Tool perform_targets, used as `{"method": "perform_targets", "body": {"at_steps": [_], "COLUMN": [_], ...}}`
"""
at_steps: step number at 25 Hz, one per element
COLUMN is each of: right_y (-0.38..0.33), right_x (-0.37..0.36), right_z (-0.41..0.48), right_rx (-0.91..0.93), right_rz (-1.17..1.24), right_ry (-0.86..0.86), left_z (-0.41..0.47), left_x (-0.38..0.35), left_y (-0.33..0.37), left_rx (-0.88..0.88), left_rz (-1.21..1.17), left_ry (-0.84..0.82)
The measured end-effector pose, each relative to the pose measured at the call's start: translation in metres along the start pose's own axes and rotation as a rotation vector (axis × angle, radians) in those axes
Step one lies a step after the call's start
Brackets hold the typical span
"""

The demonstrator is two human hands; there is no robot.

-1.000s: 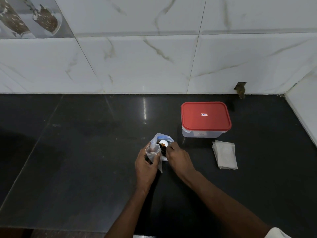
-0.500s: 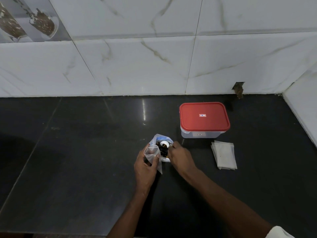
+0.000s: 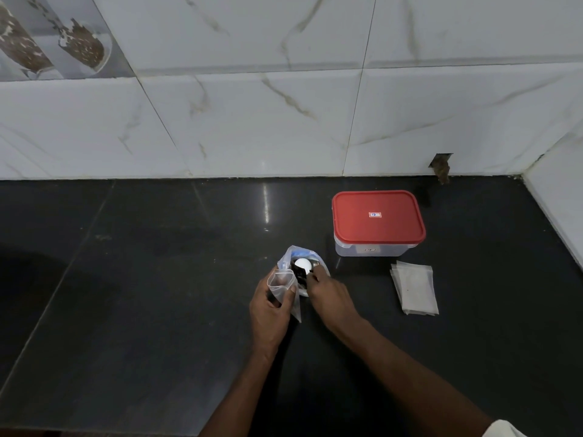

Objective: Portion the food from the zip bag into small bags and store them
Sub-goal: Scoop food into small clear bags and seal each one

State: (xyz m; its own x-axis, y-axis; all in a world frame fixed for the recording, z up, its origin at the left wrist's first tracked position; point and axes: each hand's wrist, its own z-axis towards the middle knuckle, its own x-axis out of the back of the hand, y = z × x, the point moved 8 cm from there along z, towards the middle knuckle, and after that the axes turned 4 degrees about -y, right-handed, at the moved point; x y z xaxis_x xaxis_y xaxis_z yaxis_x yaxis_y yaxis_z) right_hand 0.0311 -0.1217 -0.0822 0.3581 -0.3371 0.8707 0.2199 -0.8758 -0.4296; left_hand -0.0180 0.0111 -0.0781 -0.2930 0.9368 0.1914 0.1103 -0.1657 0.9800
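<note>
A clear zip bag (image 3: 291,254) with a blue top stands open on the black counter, dark food inside it. My left hand (image 3: 268,307) grips a small clear bag (image 3: 281,283), held open just left of the zip bag's mouth. My right hand (image 3: 329,294) pinches the handle of a spoon (image 3: 303,265) whose shiny bowl sits in the zip bag's mouth over the dark food. A stack of flat small bags (image 3: 415,291) lies to the right of my hands.
A clear box with a red lid (image 3: 378,220) stands shut behind the stack of bags. The black counter (image 3: 142,294) runs to a white tiled wall (image 3: 252,121) at the back and another on the right.
The spoon's bowl has risen from among the dark food into the zip bag's mouth. Both hands keep their hold and stay about where they were.
</note>
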Motion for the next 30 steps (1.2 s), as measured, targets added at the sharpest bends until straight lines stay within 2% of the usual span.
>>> {"method": "perform_targets", "body": {"at_steps": [4, 8, 12, 15, 19, 21, 22, 24, 26, 28, 30], "right_y": [0.012, 0.04, 0.051, 0.053, 0.038, 0.022, 0.012, -0.017, -0.038, -0.036, -0.036], "right_x": [0.029, 0.036, 0.027, 0.027, 0.055, 0.073, 0.083, 0.087, 0.057, 0.039, 0.039], "right_z": [0.008, 0.008, -0.004, -0.009, -0.018, -0.025, -0.03, -0.041, -0.048, -0.052, -0.058], "right_rx": [-0.09, -0.324, -0.478, -0.492, -0.356, -0.216, -0.112, 0.177, 0.386, 0.462, 0.512], "right_rz": [0.273, 0.622, 0.938, 1.048, 1.112, 1.038, 0.894, 0.447, 0.056, -0.088, -0.113], "right_ry": [0.22, 0.222, 0.204, 0.221, 0.288, 0.346, 0.407, 0.505, 0.43, 0.452, 0.526], "left_z": [0.004, 0.002, 0.001, -0.001, 0.002, 0.004, 0.004, 0.004, 0.004, 0.005, 0.005], "left_x": [0.0, 0.002, 0.006, 0.007, 0.006, 0.005, 0.005, 0.005, 0.005, 0.004, 0.005], "left_y": [-0.001, -0.001, -0.001, 0.001, 0.002, 0.002, 0.002, 0.003, 0.0, -0.005, -0.006], "left_rx": [0.0, 0.005, 0.016, 0.001, -0.016, -0.008, -0.005, -0.002, 0.019, 0.039, 0.052], "left_rz": [-0.019, -0.022, -0.015, -0.01, 0.017, 0.031, 0.03, 0.025, 0.022, 0.034, 0.045], "left_ry": [0.006, 0.007, -0.001, -0.018, -0.031, -0.026, -0.022, -0.022, -0.032, -0.04, -0.041]}}
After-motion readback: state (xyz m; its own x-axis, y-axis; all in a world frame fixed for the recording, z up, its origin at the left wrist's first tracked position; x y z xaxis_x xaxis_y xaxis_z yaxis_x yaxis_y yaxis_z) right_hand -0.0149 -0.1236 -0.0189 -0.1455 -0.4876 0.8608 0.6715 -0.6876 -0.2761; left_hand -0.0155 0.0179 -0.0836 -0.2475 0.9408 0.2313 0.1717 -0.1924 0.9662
